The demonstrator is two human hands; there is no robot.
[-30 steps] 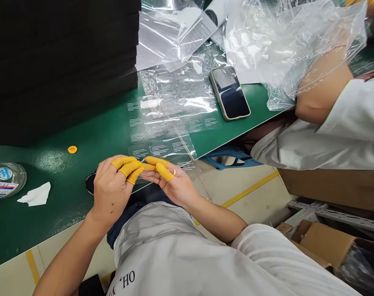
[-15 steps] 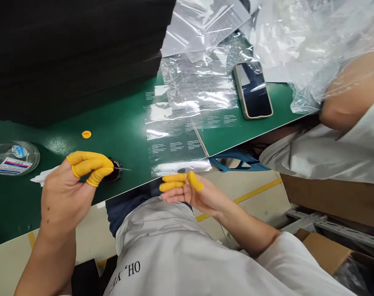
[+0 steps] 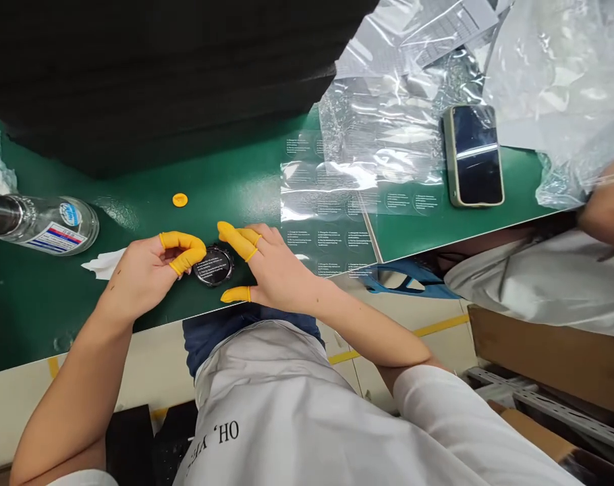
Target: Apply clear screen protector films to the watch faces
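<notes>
A round black watch case lies on the green bench close to its front edge. Over its face sits a clear round film sticker with white printed lines. My left hand wears yellow finger cots and has its thumb and fingertip pinched at the film's left edge. On the other side, my right hand, also in yellow cots, is open, its thumb and fingers spread around the case's right side. Whether it touches the case I cannot tell.
A loose yellow finger cot lies behind the hands. Leftward are a glass bottle and a white tissue. Clear printed sticker sheets, a phone and plastic bags lie rightward. A co-worker's arm is at far right. A black block stands behind.
My left hand has brought the thin film over the watch case. My right hand has moved from below the bench edge to beside the case, fingers spreading. The view has shifted.
</notes>
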